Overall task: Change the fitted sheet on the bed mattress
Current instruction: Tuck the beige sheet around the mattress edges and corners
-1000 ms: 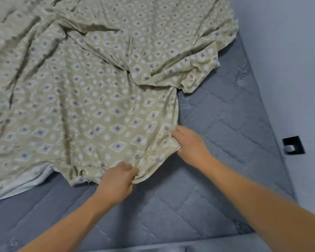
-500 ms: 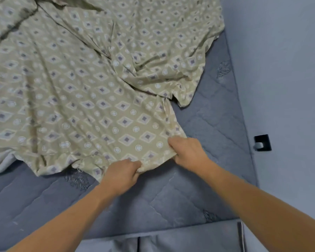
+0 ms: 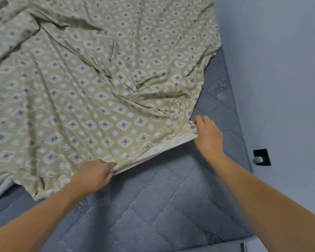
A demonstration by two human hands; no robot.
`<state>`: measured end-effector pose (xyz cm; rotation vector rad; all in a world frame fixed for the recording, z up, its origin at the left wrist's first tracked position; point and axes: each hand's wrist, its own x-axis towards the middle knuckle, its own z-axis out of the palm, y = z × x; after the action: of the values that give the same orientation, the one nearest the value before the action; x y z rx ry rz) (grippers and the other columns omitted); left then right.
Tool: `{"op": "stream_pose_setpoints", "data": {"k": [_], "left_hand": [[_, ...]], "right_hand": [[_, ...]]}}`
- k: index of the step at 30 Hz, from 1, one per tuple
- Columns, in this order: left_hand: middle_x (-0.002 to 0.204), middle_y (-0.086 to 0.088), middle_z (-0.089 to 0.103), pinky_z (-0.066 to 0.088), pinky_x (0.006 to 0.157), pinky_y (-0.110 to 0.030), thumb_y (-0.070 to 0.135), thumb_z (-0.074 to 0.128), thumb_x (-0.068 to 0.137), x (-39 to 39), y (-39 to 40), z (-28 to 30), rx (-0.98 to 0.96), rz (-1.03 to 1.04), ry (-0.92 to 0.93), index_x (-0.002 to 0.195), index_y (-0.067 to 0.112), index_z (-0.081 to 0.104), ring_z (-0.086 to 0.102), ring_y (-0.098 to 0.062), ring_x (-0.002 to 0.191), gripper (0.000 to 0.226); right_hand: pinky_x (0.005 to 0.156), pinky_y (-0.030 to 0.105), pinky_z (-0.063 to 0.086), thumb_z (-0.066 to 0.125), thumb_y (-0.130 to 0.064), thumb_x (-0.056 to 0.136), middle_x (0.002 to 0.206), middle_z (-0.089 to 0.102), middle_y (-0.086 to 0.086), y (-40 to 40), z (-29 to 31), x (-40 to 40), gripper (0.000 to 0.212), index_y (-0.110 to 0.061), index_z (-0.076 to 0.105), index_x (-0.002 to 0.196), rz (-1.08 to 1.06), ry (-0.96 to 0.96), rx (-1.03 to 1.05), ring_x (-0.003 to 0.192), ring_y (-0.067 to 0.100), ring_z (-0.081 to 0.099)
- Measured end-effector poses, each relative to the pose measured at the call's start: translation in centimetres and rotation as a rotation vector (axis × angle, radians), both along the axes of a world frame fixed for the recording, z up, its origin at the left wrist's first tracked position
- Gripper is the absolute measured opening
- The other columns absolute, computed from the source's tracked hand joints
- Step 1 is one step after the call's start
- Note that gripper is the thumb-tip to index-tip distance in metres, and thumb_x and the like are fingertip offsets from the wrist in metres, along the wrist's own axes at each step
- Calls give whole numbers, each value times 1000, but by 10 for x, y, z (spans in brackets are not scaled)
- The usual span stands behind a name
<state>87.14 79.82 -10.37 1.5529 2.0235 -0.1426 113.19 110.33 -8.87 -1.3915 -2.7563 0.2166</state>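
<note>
While taut, sheet [image 3: 102, 99] edge spans both hands — left hand [image 3: 95, 174], right hand [image 3: 208, 136].

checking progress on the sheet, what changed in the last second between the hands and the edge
The right hand and left hand have moved apart along the patterned fitted sheet, pulling its hem straight between them, underside showing. Both still grip it. The grey mattress corner stays bare.

sheet [image 3: 98, 91] on mattress [image 3: 162, 206], far-left | wall [image 3: 280, 70] right | both hands at sheet's near edge
</note>
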Motion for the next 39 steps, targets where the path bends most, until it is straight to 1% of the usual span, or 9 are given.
{"op": "stream_pose_setpoints", "data": {"k": [4,8,13,17,21,24,29,33,39], "left_hand": [[87,5,52,47,63,-36,28,53,92,20,15,-1,50,77,28,95,22,55,54,-22,81,7],[123,-1,45,49,80,-41,50,54,78,83,53,4,106,115,23,133,23,46,49,-26,108,62],[135,-4,47,48,94,-46,54,68,82,169,141,21,184,207,-90,149,26,33,49,-27,118,81],[92,-9,65,46,64,-41,10,60,85,204,174,27,266,253,-127,98,15,54,64,-38,84,16],[68,-5,60,37,46,-29,1,69,68,218,153,43,365,45,-8,72,15,54,61,-32,57,21],[66,-1,56,29,47,-24,7,62,60,213,114,56,359,47,62,70,18,55,58,-29,54,15],[74,5,50,37,54,-36,16,47,71,219,83,48,325,257,-82,76,20,47,53,-27,70,7],[74,5,47,44,58,-44,15,45,71,237,89,41,372,307,-185,76,22,42,47,-24,68,9],[70,7,40,35,52,-41,21,41,78,237,67,33,419,270,-149,75,23,34,39,-20,63,8]], "right_hand": [[60,41,42,61,10,77,95,63,9,5,-6,9,35,-13,60,105,38,180,-279,82,35,60],[70,45,50,59,11,77,103,67,10,-4,-9,27,43,-11,62,114,65,231,-408,89,31,62],[66,48,51,58,3,73,94,67,8,-27,-3,53,37,-12,59,106,131,314,-416,81,37,64],[59,46,49,64,4,71,92,64,10,-28,9,100,36,-11,61,103,209,243,-352,79,40,63],[43,33,32,71,3,69,85,55,9,20,20,157,28,-12,60,90,244,83,-67,61,36,58],[40,36,37,54,-11,86,89,51,13,77,32,184,5,-9,58,84,71,132,70,55,38,53],[65,44,53,61,-14,83,107,44,0,59,30,170,18,-16,59,101,286,249,-266,97,24,51],[99,43,51,68,-31,91,129,38,-4,7,-9,143,48,-29,53,137,137,125,-653,122,24,49],[112,53,46,75,-29,85,162,19,2,-27,-55,112,90,-37,26,160,307,-146,-694,149,33,20]]}}
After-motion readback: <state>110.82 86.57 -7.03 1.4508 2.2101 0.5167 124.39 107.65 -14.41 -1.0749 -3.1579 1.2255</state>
